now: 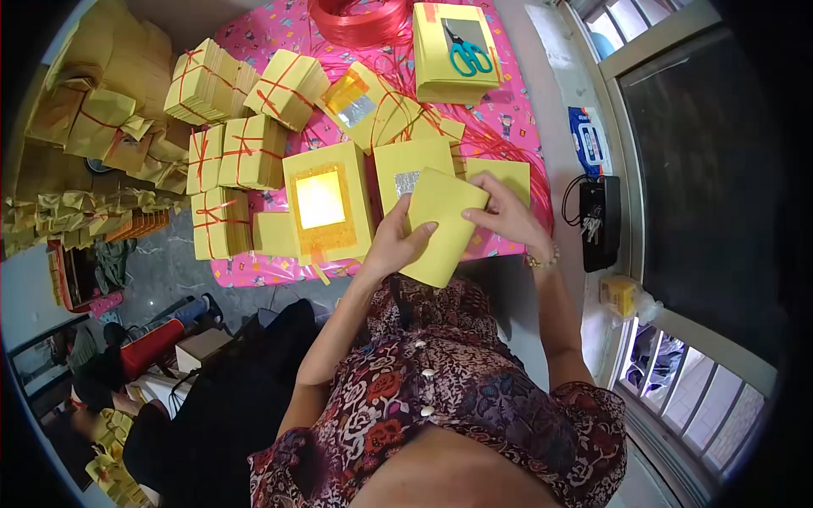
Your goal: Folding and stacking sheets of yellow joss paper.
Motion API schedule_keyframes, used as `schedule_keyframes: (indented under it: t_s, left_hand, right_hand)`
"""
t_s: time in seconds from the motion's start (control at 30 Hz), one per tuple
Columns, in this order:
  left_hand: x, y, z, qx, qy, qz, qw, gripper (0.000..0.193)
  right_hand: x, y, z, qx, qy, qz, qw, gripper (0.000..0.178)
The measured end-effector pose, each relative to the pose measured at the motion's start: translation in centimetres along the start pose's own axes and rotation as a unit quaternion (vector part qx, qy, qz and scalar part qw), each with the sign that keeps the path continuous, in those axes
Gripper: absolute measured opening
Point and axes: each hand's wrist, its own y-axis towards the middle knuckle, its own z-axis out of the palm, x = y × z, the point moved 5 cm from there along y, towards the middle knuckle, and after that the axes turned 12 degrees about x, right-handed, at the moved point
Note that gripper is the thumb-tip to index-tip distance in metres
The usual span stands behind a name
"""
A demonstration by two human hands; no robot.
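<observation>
A piece of plain yellow paper, a sheet or a thin stack with a rounded fold along its right edge, is held tilted in front of my body. My left hand grips its left side, the thumb lying on top. At its upper right edge, my right hand pinches it between thumb and fingers. Behind it stands a yellow paper stack with a silver foil patch, partly covered. To the left is a thick stack with a shiny gold square. Another yellow sheet or stack lies behind my right hand.
Several yellow bundles tied with red string crowd the left of the pink table cover. Teal-handled scissors lie on a stack at the back, beside a red string coil. Keys rest on a black item at the right ledge.
</observation>
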Motion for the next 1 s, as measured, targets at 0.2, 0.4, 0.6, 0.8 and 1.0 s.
schedule_keyframes:
  t_s: [0.2,0.4,0.6,0.8,1.0]
  left_hand:
    - [-2.6,-0.7,0.7,-0.091,-0.109,0.014,0.990,0.050]
    - [-4.5,-0.9,1.1,-0.117,-0.034,0.051,0.991,0.044]
    - [1.1,0.6,-1.2,-0.138,0.051,0.071,0.987,0.012]
    - [5.0,1.0,-1.4,-0.130,0.038,0.049,0.990,0.012]
    - [5.6,1.3,-1.3,-0.117,0.049,0.037,0.991,0.012]
  right_hand:
    - [2.7,-1.2,2.2,-0.178,0.230,-0.157,0.944,0.047]
    - [3.7,-1.5,3.6,-0.221,0.196,-0.202,0.934,0.044]
    - [2.6,-0.7,3.3,-0.291,-0.082,-0.141,0.943,0.030]
    - [-1.5,1.4,4.3,-0.291,-0.076,-0.163,0.940,0.031]
    - [-2.8,1.7,4.2,-0.308,-0.068,-0.158,0.936,0.029]
